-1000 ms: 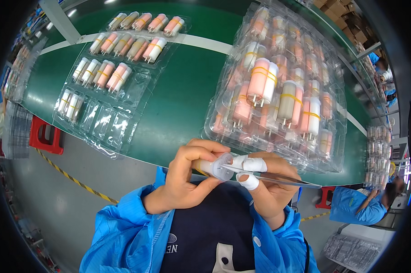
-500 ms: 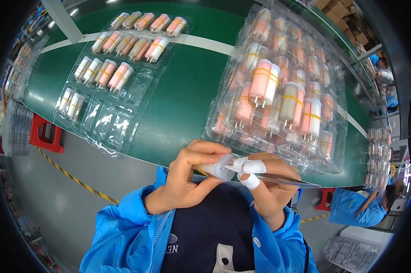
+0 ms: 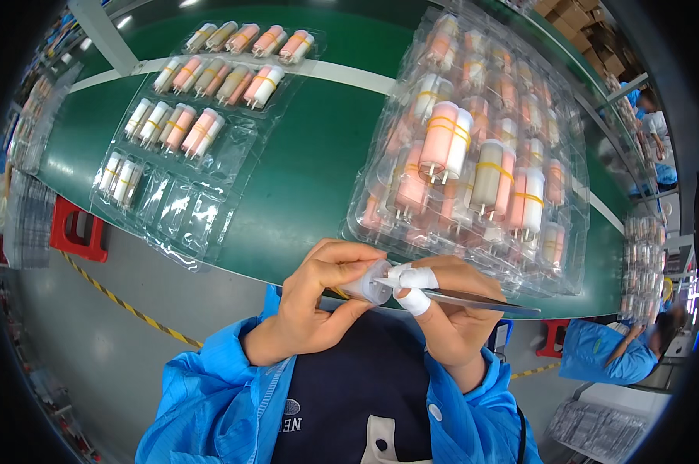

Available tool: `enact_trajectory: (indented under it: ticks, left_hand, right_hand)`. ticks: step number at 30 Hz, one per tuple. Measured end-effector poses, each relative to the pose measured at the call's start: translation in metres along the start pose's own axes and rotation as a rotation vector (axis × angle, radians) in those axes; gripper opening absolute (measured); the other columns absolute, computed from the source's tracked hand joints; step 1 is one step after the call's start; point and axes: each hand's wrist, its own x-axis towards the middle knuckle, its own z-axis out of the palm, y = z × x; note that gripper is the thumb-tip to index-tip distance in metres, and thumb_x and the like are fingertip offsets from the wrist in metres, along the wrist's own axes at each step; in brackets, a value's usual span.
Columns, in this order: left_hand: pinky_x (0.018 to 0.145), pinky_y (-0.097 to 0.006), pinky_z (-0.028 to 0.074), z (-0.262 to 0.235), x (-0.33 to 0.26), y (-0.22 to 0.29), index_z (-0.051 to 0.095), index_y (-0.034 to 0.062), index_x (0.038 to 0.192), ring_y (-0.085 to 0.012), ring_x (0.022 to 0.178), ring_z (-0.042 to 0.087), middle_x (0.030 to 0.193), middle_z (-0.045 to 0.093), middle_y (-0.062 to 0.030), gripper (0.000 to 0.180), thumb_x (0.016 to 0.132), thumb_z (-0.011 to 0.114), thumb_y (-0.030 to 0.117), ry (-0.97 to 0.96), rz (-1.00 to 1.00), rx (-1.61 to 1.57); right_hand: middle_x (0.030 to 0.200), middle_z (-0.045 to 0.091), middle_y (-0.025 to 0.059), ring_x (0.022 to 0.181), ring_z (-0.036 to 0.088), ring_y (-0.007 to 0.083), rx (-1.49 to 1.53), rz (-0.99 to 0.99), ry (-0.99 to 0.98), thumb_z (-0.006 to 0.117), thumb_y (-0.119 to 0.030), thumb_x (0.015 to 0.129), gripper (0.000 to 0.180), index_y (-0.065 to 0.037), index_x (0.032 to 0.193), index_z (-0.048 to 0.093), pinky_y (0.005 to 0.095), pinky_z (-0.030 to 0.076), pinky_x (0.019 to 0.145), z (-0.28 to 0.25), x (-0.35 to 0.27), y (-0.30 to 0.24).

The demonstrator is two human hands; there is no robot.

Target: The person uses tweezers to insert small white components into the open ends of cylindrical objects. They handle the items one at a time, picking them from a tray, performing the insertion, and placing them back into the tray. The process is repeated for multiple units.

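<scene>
My left hand [image 3: 318,301] is closed around a small cylinder bundle with a translucent white end cap [image 3: 377,281]; a bit of yellow band shows by the fingers. The cap faces my right hand [image 3: 454,313], whose thumb and index finger are wrapped in white tape. Those fingers pinch a pair of metal tweezers [image 3: 473,299], its pointed tip at the face of the cap. Whether the tip presses in or only touches cannot be made out. Most of the bundle is hidden by my left fingers.
A partly filled clear plastic tray [image 3: 187,220] lies on the green table [image 3: 303,178] at left, with banded pink, white and grey cylinders. Stacked clear trays [image 3: 365,216] of similar cylinders stand at right. A red stool [image 3: 79,230] and a co-worker in blue [image 3: 612,352] are beyond.
My right hand and the tweezers have shifted slightly left, with the tip still at the cap. My left hand has barely moved, and the cap has turned a little.
</scene>
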Motion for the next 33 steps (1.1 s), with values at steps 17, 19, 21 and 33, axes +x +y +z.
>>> enact_trajectory:
  ticks: [17, 19, 21, 33]
  left_hand:
    - [0.086, -0.034, 0.05, -0.001, -0.001, 0.005, 0.04, 0.0024, 0.115, -0.0261, 0.107, 0.059, 0.12, 0.053, -0.0263, 0.048, 0.078, 0.069, -0.007, -0.043, -0.151, -0.266]
    - [0.087, -0.035, 0.05, -0.001, 0.0, 0.005, 0.04, 0.0024, 0.115, -0.0258, 0.107, 0.059, 0.121, 0.052, -0.0267, 0.047, 0.079, 0.068, -0.007, -0.046, -0.148, -0.284]
    - [0.087, -0.035, 0.05, 0.0, 0.0, 0.004, 0.04, 0.0026, 0.115, -0.026, 0.107, 0.059, 0.121, 0.052, -0.0268, 0.047, 0.079, 0.068, -0.008, -0.056, -0.122, -0.287]
    - [0.088, -0.037, 0.05, 0.0, 0.002, 0.004, 0.038, 0.0034, 0.114, -0.0303, 0.109, 0.06, 0.118, 0.052, -0.0268, 0.046, 0.08, 0.067, -0.007, -0.08, -0.119, -0.3]
  right_hand:
    - [0.09, 0.069, 0.0166, 0.08, 0.068, 0.0219, 0.155, 0.076, 0.165, 0.074, 0.001, 0.074, 0.02, 0.003, 0.093, 0.068, 0.0298, 0.053, 0.069, -0.007, -0.003, -0.001]
    - [0.09, 0.069, 0.017, 0.08, 0.068, 0.0219, 0.131, 0.059, 0.111, 0.074, 0.002, 0.075, 0.02, 0.003, 0.094, 0.068, 0.0299, 0.054, 0.07, -0.007, -0.003, 0.001]
    - [0.09, 0.069, 0.0171, 0.081, 0.068, 0.0219, 0.126, 0.053, 0.086, 0.074, 0.002, 0.075, 0.019, 0.003, 0.093, 0.068, 0.0299, 0.054, 0.07, -0.008, -0.003, 0.001]
    - [0.087, 0.07, 0.0159, 0.079, 0.068, 0.0219, 0.127, 0.076, 0.087, 0.073, 0.001, 0.076, 0.018, 0.003, 0.093, 0.068, 0.0298, 0.054, 0.069, -0.006, -0.003, 0.003]
